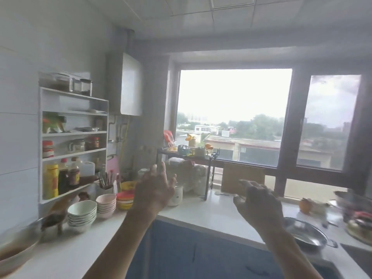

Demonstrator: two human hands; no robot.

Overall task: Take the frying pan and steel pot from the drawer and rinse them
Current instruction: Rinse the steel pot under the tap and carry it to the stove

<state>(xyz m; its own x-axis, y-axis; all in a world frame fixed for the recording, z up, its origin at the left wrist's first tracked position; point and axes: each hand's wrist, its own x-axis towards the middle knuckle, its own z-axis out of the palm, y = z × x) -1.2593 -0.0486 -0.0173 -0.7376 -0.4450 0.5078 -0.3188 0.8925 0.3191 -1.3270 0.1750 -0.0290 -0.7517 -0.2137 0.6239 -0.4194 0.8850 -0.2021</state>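
Observation:
My left hand point(154, 190) is raised in front of me above the white counter point(211, 215), fingers spread and holding nothing. To its right my right hand point(259, 202) hovers at about the same height, fingers relaxed and slightly bent, also holding nothing. A shallow steel pot point(306, 235) with side handles sits on the counter at the right, below my right wrist. No frying pan shows in this view. Blue cabinet fronts point(181, 248) run under the counter; I cannot see any drawer standing out.
Stacked bowls point(82, 215) and pink bowls point(106, 205) stand at the left under a white wall shelf point(74, 133) of bottles and jars. A dark rack point(187, 156) with cups stands by the window. A wooden board point(242, 179) leans on the sill. Cookware point(356, 210) crowds the far right.

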